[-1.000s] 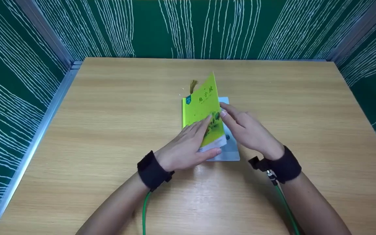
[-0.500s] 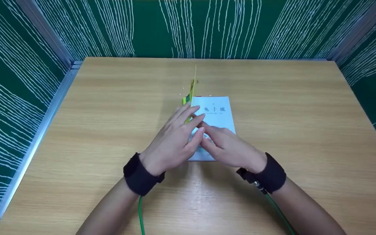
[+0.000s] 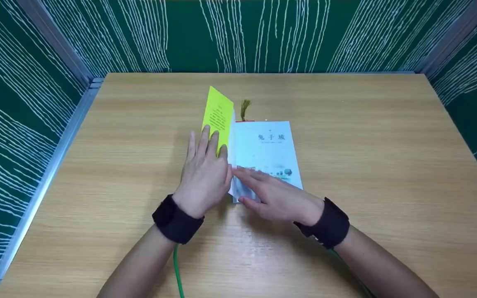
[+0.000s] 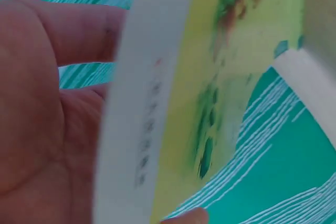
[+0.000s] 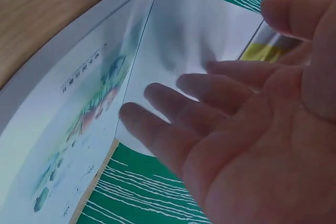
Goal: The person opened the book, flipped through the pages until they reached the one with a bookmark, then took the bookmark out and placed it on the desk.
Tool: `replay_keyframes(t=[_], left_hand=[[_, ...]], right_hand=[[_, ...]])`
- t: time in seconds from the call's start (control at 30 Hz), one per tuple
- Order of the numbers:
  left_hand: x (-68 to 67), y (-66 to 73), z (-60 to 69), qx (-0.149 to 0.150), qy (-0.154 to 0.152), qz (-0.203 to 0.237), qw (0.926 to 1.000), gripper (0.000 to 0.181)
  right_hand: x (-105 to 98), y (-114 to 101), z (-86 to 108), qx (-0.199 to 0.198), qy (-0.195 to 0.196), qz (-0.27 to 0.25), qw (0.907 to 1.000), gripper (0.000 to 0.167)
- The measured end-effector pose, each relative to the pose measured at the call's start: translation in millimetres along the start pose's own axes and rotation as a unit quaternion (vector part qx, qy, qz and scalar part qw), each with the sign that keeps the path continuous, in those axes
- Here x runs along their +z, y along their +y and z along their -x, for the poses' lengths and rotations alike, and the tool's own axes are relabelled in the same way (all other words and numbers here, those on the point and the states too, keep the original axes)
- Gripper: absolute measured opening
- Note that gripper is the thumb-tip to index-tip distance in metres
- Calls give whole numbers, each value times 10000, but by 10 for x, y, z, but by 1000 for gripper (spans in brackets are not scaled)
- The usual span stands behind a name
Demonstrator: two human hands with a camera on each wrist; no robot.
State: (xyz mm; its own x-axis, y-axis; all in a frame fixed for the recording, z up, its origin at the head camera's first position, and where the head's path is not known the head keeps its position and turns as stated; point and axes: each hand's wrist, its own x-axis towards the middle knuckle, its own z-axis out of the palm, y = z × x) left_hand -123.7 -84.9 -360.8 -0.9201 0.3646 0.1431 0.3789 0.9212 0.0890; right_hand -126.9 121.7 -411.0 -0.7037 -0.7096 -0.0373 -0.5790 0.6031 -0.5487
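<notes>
Lime cover (image 3: 220,101) has swung left; its printed inner side (image 3: 217,118) shows.

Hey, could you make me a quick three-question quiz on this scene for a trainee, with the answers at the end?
1. True or false: the book is open on the table.
2. In the head view, which hand overlaps the yellow-green flap?
3. Fill in with near or far: in the head view, a tassel shows past the book's ____ edge.

Key:
1. True; a pale blue page with printed characters faces up.
2. The left hand.
3. Far.
</notes>
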Motion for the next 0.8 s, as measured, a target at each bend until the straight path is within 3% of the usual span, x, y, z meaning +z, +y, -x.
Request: replay_keyframes(t=[0.17,0.4,0.6,0.8], left_hand=[[44,-55,-35,-342,-625,-178,9973,52],[132,-195,-64,-569,-1305,21,9898,63],[293,-248,-128,-677,-1523,370,9853,75],[434,-248,-140,-650,-1360,589,9868,81]], right_hand=[[-110,125,32,618,-142,101,9979,66],[-314,464,98,1340,-91,357,9903,73],[-357,623,113,2029,-505,564,9763,91],[-346,628,129,2098,-956,811,9697,117]])
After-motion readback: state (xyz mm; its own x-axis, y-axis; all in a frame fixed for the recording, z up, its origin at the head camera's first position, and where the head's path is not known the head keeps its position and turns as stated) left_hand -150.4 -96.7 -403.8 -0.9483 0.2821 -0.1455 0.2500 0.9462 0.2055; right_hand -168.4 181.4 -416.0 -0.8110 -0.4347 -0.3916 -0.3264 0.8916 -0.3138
